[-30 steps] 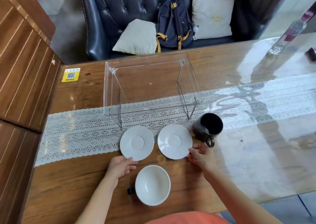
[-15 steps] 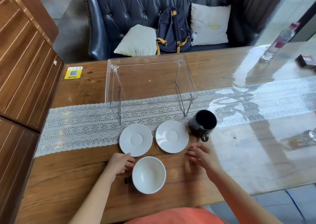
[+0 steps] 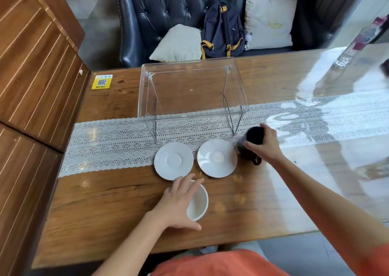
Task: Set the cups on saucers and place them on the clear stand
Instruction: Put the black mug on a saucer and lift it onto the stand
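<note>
The right hand [image 3: 266,145] wraps the black cup [image 3: 252,141], just right of the right saucer [image 3: 216,158]. The left hand [image 3: 179,204], fingers spread, covers the white cup [image 3: 199,202], which sits just below the left saucer [image 3: 173,160]; whether it grips yet, I cannot tell.

Navy backpack [image 3: 222,29] between two pale cushions on the dark sofa [image 3: 160,6]; lace runner [image 3: 117,141] across the table [image 3: 117,208].

White cup [image 3: 197,202], white saucers [image 3: 173,161], black mug [image 3: 252,141], white lace runner [image 3: 117,143], navy backpack [image 3: 222,31], seemingly yellow-trimmed.
</note>
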The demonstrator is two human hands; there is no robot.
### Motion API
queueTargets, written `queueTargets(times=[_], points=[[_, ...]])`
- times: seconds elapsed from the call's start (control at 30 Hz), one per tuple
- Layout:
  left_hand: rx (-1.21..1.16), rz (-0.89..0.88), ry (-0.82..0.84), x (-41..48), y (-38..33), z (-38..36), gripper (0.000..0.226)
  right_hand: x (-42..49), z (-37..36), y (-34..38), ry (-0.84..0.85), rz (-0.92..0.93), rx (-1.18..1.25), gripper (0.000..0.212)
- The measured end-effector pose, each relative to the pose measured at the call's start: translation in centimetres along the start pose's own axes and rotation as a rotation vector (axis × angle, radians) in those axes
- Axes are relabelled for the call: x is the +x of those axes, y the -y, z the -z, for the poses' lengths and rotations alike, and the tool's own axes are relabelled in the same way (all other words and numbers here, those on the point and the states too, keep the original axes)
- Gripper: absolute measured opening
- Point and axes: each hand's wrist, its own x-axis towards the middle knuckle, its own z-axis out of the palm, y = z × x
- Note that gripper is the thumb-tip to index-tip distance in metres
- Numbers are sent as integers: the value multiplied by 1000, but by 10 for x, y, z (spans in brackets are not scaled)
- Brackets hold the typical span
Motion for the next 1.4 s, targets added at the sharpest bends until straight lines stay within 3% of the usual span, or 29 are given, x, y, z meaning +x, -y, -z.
queueTargets(times=[0.17,0.33,0.4,0.57,0.77,1.17,1.3,1.4], points=[[-28,-47,-140,-1,5,-8,110,-12,2,-21,-36,115,-17,98],[-402,50,-283,-6,15,-5,106,-36,5,-29,-63,177,61,99],[-451,95,-380,-5,18,5,105,-42,8,-21,-71,221,97,97],[-364,275,-588,21,22,35,105,-43,3,28,118,378,31,90],[-379,491,-607,55,32,44,101,-46,-25,53,280,318,-135,97],[-351,608,-535,71,36,37,110,-48,-51,53,214,293,-337,98],[-371,638,-499,69,27,38,115,-42,-49,50,339,238,-213,106],[-224,490,-776,59,11,40,95,-34,-37,44,371,90,125,89]])
